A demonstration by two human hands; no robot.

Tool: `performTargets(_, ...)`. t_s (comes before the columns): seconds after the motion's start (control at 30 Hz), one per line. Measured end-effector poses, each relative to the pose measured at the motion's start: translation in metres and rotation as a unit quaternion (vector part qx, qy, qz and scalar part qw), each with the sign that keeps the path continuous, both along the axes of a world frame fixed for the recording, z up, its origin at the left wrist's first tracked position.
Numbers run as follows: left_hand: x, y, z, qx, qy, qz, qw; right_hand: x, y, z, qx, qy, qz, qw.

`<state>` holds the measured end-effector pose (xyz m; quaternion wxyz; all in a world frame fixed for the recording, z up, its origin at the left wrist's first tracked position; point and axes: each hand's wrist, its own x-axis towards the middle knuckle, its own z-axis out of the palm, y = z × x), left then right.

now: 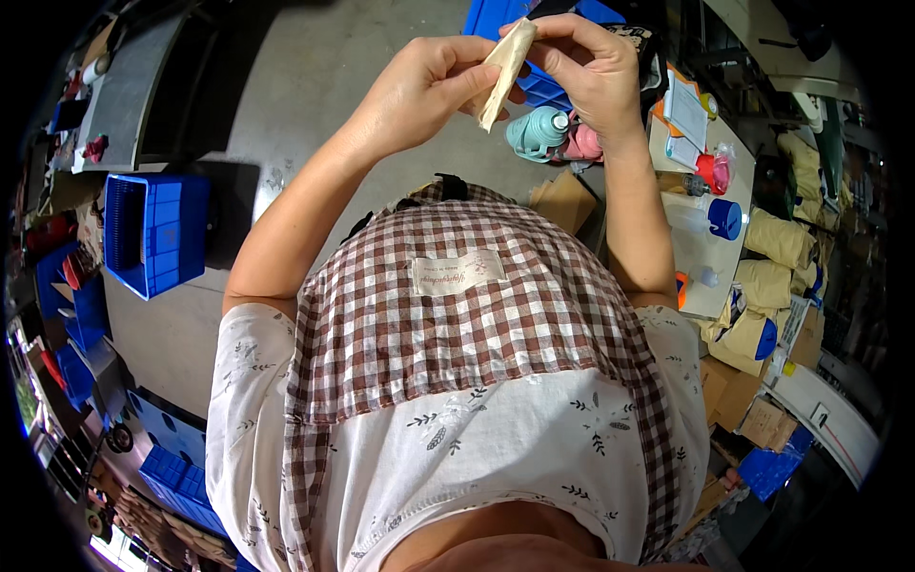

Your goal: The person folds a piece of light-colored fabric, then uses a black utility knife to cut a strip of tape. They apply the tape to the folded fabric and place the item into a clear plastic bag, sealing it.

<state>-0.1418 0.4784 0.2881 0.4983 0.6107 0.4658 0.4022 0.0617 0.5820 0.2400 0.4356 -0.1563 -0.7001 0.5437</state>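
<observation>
A narrow cream strip point(508, 72), which looks like folded cloth, is held up in front of me at the top of the head view. My left hand point(424, 91) pinches its left side, thumb on the near face and fingers behind. At the strip's upper end, the fingertips of my right hand point(593, 76) close on its right edge. The strip stands tilted, its lower end hanging free below my left thumb. Some fingertips of both hands are hidden behind it.
Beyond my hands is a blue crate point(548, 91). A teal bottle point(539, 132) and a pink bottle point(581, 143) stand below my right hand. Another blue crate point(157, 234) is at left. The right-hand table point(688, 257) carries papers and containers, with cream bundles point(777, 238) beside it.
</observation>
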Motion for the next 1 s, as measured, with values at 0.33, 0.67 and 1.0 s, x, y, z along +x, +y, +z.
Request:
performTargets(0.33,0.015,-0.001,-0.012,-0.017,-0.026,0.010,0.999,-0.009,-0.020,0.016,-0.059,0.003,-0.114,0.992)
performTargets(0.67,0.054,-0.001,-0.002,0.226,0.235,0.326,0.887,-0.025,-0.023,0.017,0.000,-0.029,-0.229,0.973)
performTargets(1.0,0.010,0.015,-0.034,0.107,0.067,0.233,0.964,-0.015,-0.014,0.000,-0.069,0.000,-0.183,0.981)
